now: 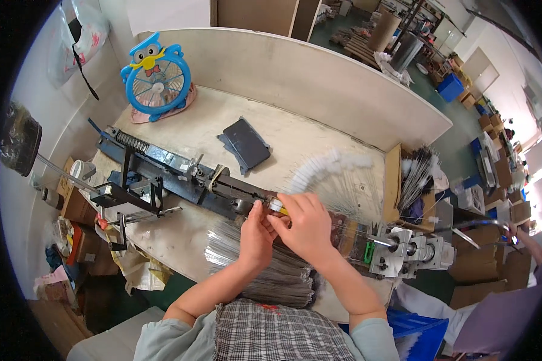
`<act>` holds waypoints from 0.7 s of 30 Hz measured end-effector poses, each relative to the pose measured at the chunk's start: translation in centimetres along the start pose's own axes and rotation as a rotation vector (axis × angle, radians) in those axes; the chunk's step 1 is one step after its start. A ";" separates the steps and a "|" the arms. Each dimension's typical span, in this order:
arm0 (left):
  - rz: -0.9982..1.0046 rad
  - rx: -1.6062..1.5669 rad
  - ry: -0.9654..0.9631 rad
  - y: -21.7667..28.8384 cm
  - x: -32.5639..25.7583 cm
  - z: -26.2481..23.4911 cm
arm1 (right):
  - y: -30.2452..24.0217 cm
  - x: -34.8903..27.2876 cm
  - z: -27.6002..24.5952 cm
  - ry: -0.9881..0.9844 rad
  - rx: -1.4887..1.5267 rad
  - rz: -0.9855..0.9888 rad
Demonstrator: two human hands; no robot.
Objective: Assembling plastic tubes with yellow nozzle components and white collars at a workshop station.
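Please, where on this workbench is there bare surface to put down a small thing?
Bare wood lies between the blue fan and the dark pad, along the back wall. Crowded: around both hands, with the black machine and wire bundle.

Matt pale wooden workbench (319, 144); black painted metal machine (162, 171) with steel spring (129, 142); thin shiny metal wires (265, 265); glossy blue plastic fan (158, 78); white fluffy brush heads (325, 165).

Bright, even daylight (glare at the far right), soft shadows, sharp centre, edges bent and dark.
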State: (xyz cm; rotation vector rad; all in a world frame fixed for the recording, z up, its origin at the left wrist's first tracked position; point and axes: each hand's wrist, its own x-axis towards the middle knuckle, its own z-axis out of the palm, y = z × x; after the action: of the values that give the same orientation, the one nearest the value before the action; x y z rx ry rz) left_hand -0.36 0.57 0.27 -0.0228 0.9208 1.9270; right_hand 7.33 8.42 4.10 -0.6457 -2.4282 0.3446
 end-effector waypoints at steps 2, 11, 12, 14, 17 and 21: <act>0.032 -0.019 -0.027 0.0 -0.2 -0.2 | 0.1 -0.3 0.5 0.047 -0.030 0.002; 0.083 -0.024 -0.068 -1.0 0.1 -0.6 | 1.6 -0.8 -0.6 0.112 -0.015 -0.133; 0.081 -0.009 -0.050 -1.0 0.1 -0.5 | 1.9 -0.6 -0.7 0.085 0.001 -0.157; 0.090 0.006 -0.027 -0.9 0.3 -0.2 | 2.7 -1.2 -0.8 0.094 -0.001 -0.145; 0.096 0.025 0.013 -1.2 0.1 0.1 | 2.8 -1.2 -1.0 0.095 0.020 -0.133; 0.086 -0.016 0.000 -1.1 0.1 -0.2 | 2.0 -0.8 -0.7 0.091 0.064 -0.120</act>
State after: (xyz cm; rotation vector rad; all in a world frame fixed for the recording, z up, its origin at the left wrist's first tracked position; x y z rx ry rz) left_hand 0.30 0.76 -0.57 0.0079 0.9195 2.0139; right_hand 9.08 9.73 3.50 -0.4758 -2.3469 0.3347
